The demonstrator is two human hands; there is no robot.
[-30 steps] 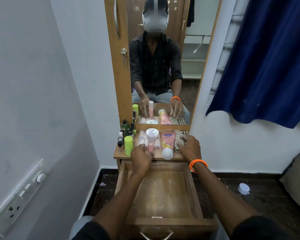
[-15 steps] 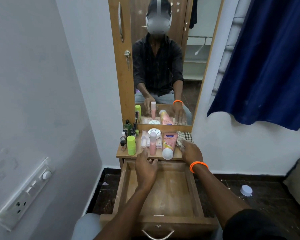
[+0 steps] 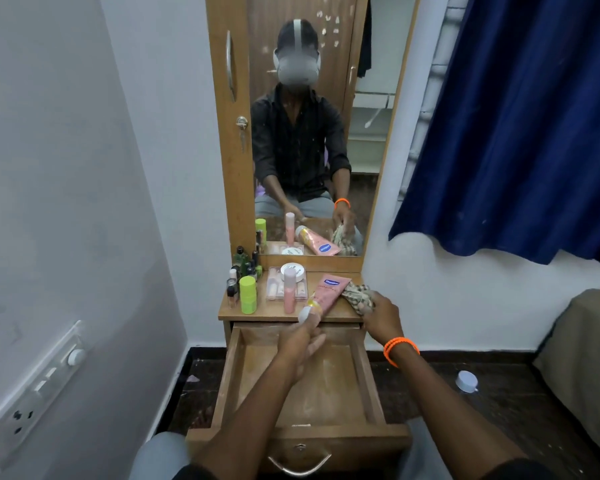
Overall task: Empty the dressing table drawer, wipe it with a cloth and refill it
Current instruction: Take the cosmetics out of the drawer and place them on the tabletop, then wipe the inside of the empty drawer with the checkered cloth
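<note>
- Both hands are at the dressing table: my right hand (image 3: 381, 315) grips the checked cloth (image 3: 357, 295) on the right end of the tabletop (image 3: 236, 308).
- My left hand (image 3: 300, 344) hangs over the open drawer (image 3: 368, 372), fingers loose, holding nothing.
- Its fingertips are near the white cap of the pink tube (image 3: 326, 294), which lies on the tabletop with the cap over the front edge.
- I see bare wood inside the drawer.
</note>
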